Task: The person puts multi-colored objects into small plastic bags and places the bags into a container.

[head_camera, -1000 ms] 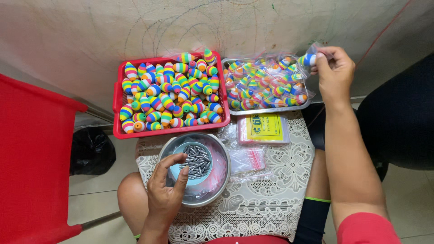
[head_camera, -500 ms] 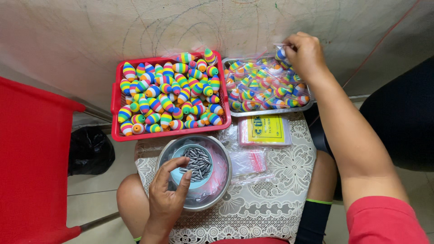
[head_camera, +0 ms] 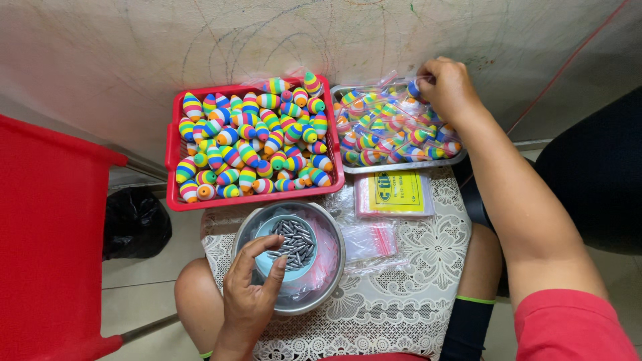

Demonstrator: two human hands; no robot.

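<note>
Dropping a bagged float among the packets in the metal tray (head_camera: 348,168), right hand (head_camera: 447,87) closed on it, while left hand (head_camera: 251,294), fingers loosely spread, picks grey weights (head_camera: 293,242) from the steel bowl (head_camera: 331,274) nearer the body; next, judging by this, a weight needs pinching.

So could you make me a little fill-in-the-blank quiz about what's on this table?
1. The loose striped floats lie in a ____ basket.
2. The left hand reaches into a round metal ____ of small grey weights.
3. The right hand rests at the metal tray of floats packed in clear ____.

Missing words: red; bowl; bags
</note>
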